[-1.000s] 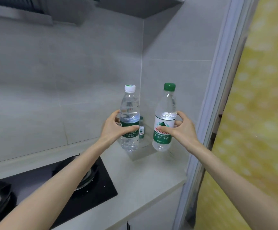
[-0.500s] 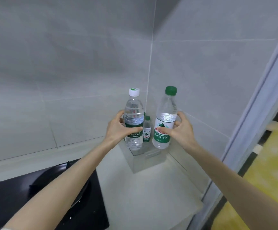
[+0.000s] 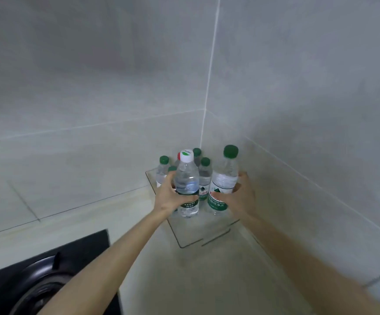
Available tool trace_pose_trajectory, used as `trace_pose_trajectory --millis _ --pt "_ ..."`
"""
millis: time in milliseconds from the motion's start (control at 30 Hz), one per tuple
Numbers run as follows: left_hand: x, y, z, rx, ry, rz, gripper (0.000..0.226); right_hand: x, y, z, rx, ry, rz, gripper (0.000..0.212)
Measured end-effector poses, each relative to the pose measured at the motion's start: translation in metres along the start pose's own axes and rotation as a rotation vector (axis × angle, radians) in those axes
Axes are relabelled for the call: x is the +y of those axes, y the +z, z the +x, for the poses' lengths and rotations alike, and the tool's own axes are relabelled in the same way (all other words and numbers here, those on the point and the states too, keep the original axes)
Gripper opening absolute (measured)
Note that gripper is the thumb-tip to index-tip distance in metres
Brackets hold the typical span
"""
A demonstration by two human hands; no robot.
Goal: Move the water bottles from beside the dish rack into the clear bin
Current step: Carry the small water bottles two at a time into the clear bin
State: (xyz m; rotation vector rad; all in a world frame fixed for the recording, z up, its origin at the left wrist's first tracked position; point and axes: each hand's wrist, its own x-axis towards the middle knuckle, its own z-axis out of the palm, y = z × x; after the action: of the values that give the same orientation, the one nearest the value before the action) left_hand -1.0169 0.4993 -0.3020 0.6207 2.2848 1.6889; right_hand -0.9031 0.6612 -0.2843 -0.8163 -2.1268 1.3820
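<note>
The left hand (image 3: 170,196) is wrapped around a white-capped bottle (image 3: 186,185), fingers pressed on its green label. The right hand (image 3: 239,198) grips a green-capped bottle (image 3: 224,183) in the same way, thumb across the label. Both bottles stand upright, side by side, over the clear bin (image 3: 184,235); whether they touch its bottom I cannot tell. Behind them, more small bottles (image 3: 204,176) stand inside the bin. The bin sits on the desk (image 3: 207,273) in the tiled corner, with a black stove (image 3: 36,280) at the left.
</note>
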Motion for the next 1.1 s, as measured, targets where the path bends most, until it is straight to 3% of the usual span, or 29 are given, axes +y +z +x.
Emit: trace_pose_trajectory --millis 200,400,533,767,933,1033,1100 --pt "-0.043 0.036 0.033 -0.079 -0.158 0.001 0.086 0.039 0.033 0.037 -0.044 0.066 0.034 0.07" --pt "-0.074 0.06 0.048 -0.108 -0.185 -0.063 0.061 0.064 0.053 0.055 -0.099 0.052 -0.013 0.067" --pt "-0.093 0.071 0.057 -0.098 -0.211 0.029 0.073 0.07 0.062 0.062 -0.103 0.059 -0.048 0.068" --pt "-0.103 0.078 0.055 -0.068 -0.22 0.032 0.065 0.093 0.073 0.073 -0.074 0.156 -0.01 0.066" --pt "-0.097 0.074 0.049 -0.092 -0.27 -0.012 0.065 0.079 0.063 0.081 -0.133 -0.005 -0.04 0.062" --pt "-0.094 0.07 0.048 -0.096 -0.483 -0.148 0.062 0.065 0.054 0.092 -0.179 -0.18 -0.161 0.063" --pt "-0.089 0.066 0.046 -0.13 -0.742 -0.428 0.054 0.059 0.049 0.098 -0.204 -0.229 -0.231 0.056"
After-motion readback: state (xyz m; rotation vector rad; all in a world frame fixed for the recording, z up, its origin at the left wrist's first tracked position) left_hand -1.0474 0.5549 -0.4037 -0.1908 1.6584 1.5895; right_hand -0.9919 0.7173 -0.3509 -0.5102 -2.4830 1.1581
